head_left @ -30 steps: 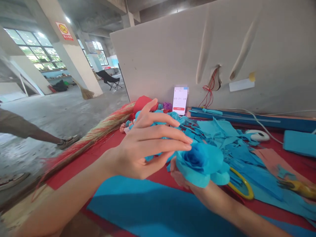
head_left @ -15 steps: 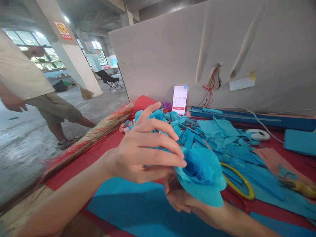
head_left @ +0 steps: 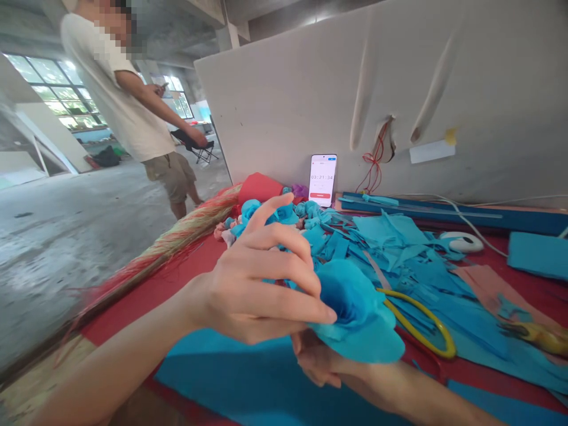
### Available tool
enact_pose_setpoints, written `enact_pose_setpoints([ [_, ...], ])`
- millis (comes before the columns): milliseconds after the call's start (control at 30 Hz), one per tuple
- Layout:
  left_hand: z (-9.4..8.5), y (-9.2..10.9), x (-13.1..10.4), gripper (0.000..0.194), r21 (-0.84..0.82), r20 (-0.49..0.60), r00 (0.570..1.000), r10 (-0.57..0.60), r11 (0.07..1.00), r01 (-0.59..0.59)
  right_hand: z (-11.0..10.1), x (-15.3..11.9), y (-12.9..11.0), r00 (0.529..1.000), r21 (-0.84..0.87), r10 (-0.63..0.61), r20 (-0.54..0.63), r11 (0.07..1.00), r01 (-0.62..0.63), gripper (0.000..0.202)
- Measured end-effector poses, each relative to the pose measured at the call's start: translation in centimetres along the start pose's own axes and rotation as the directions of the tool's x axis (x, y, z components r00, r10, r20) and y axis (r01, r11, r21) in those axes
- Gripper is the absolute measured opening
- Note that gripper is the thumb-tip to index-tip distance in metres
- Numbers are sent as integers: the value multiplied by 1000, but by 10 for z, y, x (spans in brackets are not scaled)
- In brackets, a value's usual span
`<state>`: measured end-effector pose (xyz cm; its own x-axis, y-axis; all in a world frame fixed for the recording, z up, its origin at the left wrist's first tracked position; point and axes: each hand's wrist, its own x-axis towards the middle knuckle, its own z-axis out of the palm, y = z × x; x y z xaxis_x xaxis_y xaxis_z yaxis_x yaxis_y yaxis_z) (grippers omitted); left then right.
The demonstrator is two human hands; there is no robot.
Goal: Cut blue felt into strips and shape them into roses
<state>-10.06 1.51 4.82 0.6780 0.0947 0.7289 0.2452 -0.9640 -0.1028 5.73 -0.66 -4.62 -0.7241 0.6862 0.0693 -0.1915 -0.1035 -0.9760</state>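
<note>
A blue crepe-paper flower (head_left: pixel 364 307) with layered petals faces up in front of me, its centre a darker blue. My right hand (head_left: pixel 315 361) is closed around its base from below; the petals hide part of those fingers. At the flower's left rim, my left hand (head_left: pixel 266 284) bends its lower fingers against a petal, with the index finger raised. Its thumb is hidden behind the palm. Below both hands lies a flat blue sheet (head_left: pixel 213 373) on the red table covering (head_left: pixel 186 266).
Blue paper strips (head_left: pixel 390 242) and finished-looking blue flowers (head_left: pixel 251 208) pile up behind my hands. Right of them are a yellow loop handle (head_left: pixel 449 340), yellow-handled pliers (head_left: pixel 545 340) and a white mouse (head_left: pixel 461 241). A phone (head_left: pixel 322 180) leans on the board. Another person (head_left: pixel 128 100) stands left.
The flower has tipped and shifted slightly left, and my left fingers are more bent at its rim. The other person has moved right, toward the chair.
</note>
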Motion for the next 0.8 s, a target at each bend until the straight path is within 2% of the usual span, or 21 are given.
enact_pose_setpoints([
  [200,4,-1,-2,22,29,-23,1000,19,999,-18,3,2,-5,999,116,26,47,993,-31,23],
  [300,6,-2,-3,27,-14,-73,997,19,1000,-20,2,1,-4,1000,119,-5,-5,993,6,20],
  [467,8,-8,-7,14,2,-163,985,49,999,-49,-2,-1,1,997,83,1,-80,997,5,19],
  [567,11,-11,-8,15,31,-212,976,57,998,-52,-6,1,6,994,67,-27,-110,997,35,26],
  [700,15,-9,-12,21,-19,-162,984,69,997,-73,-18,3,20,987,-31,-85,-140,996,81,28],
  [800,14,-4,-18,30,-87,-143,990,22,996,-35,-30,2,30,973,-109,-111,-201,990,91,23],
])
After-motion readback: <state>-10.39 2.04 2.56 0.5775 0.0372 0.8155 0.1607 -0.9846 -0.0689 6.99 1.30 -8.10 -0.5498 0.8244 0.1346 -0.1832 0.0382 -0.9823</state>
